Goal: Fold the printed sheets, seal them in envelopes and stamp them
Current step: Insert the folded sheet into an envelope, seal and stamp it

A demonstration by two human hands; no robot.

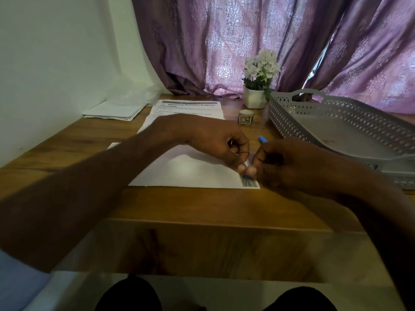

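A white envelope (pixel 190 169) lies flat on the wooden desk (pixel 202 205) in front of me. A small blue-grey stamp (pixel 249 183) sits at its near right corner. My left hand (pixel 213 138) reaches over the envelope with curled fingers, one fingertip down on the stamp's far end. My right hand (pixel 292 162) meets it from the right, its thumb tip on the same end of the stamp. Its other fingers grip a blue-capped stick (pixel 261 139) that pokes out above the knuckles. Printed sheets (pixel 188 108) lie stacked behind the envelope.
A stack of white envelopes (pixel 114 111) lies at the back left by the wall. A roll of stamps (pixel 246 117) stands behind my hands. A grey perforated tray (pixel 336 131) fills the right side. A white potted plant (pixel 258 81) stands at the back before purple curtains.
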